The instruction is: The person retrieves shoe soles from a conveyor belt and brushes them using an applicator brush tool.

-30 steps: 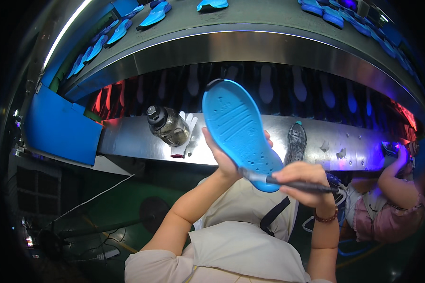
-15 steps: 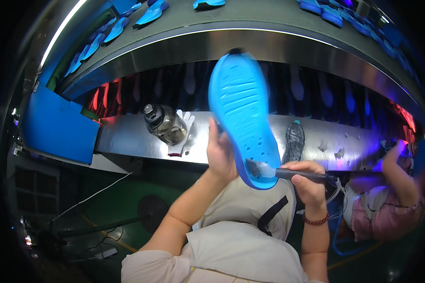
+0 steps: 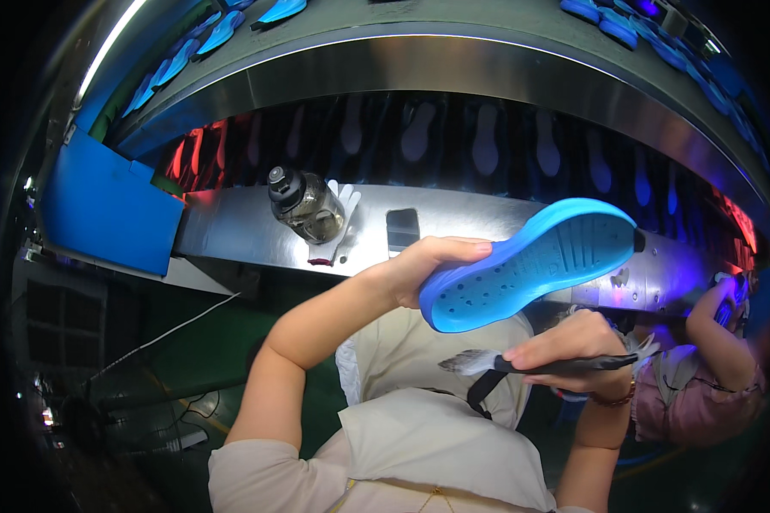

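Note:
My left hand grips one end of a bright blue shoe sole, thumb along its edge. The sole lies slanted, its far end up to the right, with rows of small holes and ridges across the side facing me. Just below it, my right hand is closed around the dark handle of a brush. The brush's pale, dark-tipped bristles point left, apart from the sole and over my apron.
A metal ledge holds a dark-capped bottle beside a white glove. Above it runs a green belt bearing several blue soles. At right, another person works near the ledge.
The sole has swung from upright to slanting right, and its other side now shows. My right hand has drawn the brush off the sole, down toward me. My view has shifted slightly.

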